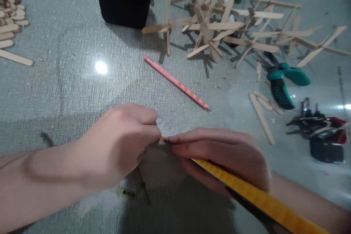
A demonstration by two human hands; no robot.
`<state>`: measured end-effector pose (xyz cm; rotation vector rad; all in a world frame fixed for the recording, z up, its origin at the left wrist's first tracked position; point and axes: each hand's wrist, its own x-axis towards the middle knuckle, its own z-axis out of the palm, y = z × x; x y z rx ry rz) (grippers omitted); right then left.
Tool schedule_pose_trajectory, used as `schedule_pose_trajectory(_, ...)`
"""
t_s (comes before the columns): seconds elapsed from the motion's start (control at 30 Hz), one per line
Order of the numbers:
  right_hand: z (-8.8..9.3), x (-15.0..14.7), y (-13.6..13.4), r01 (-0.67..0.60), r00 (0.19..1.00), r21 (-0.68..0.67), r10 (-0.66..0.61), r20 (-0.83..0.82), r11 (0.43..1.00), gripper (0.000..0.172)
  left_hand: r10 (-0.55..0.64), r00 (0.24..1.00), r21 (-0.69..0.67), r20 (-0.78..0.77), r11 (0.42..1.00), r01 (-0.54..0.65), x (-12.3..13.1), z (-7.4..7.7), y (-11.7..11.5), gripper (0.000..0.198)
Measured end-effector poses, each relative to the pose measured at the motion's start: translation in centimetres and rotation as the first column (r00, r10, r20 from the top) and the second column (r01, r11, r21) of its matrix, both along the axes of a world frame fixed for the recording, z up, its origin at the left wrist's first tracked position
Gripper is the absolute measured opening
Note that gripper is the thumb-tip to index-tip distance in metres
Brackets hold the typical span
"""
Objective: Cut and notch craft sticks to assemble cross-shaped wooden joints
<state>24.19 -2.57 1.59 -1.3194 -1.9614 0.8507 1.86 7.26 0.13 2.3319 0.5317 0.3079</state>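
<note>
My left hand (123, 139) is closed in a fist, knuckles up, around a thin wooden stick (162, 139) whose short end shows at the fingers. Facing it, my right hand (219, 153) is closed, its fingertips pressed together at that end of the stick. A long yellow strip (246, 186) with a dark underside runs from under the right fingers to the lower right corner; its exact kind is unclear. Beyond both hands a pink pencil (178, 84) lies slanted on the table, tip to the right.
Crossed wooden craft sticks (205, 25) stand piled at the back right. Teal-handled pliers (285, 76) and dark tools (320, 124) lie at the right, near loose sticks (261, 119). A black container (124, 0) stands at the back; stacked sticks (11, 11) lie far left.
</note>
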Motion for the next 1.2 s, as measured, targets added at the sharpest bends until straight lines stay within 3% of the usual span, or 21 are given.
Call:
schedule_pose_trajectory(0.27, -0.36, 0.44, 0.14, 0.000, 0.997, 0.002, 0.000, -0.079, 1.000, 0.023, -0.002, 1.000, 0.022, 0.005, 1.000, 0.002, -0.07, -0.13, 0.15, 0.035)
schedule_pose_trajectory(0.63, -0.23, 0.10, -0.08, 0.019, 0.999, -0.009, -0.019, -0.035, 1.000, 0.025, -0.007, 1.000, -0.008, 0.018, 1.000, 0.007, -0.01, 0.08, 0.16, 0.034)
schedule_pose_trajectory(0.77, 0.06, 0.24, 0.18, -0.035, 0.999, -0.027, 0.035, -0.013, 0.999, 0.020, 0.001, 1.000, -0.026, 0.011, 1.000, -0.001, -0.07, 0.12, 0.02, 0.033)
schedule_pose_trajectory(1.03, -0.75, 0.48, 0.27, -0.013, 0.993, -0.003, 0.013, -0.121, 1.000, 0.023, -0.003, 1.000, 0.029, 0.016, 1.000, 0.003, 0.07, -0.04, 0.10, 0.036)
schedule_pose_trajectory(1.2, -0.07, 0.01, 0.31, -0.018, 0.999, -0.004, 0.018, -0.043, 1.000, 0.022, -0.002, 1.000, -0.015, 0.006, 1.000, 0.002, 0.12, 0.10, 0.11, 0.033)
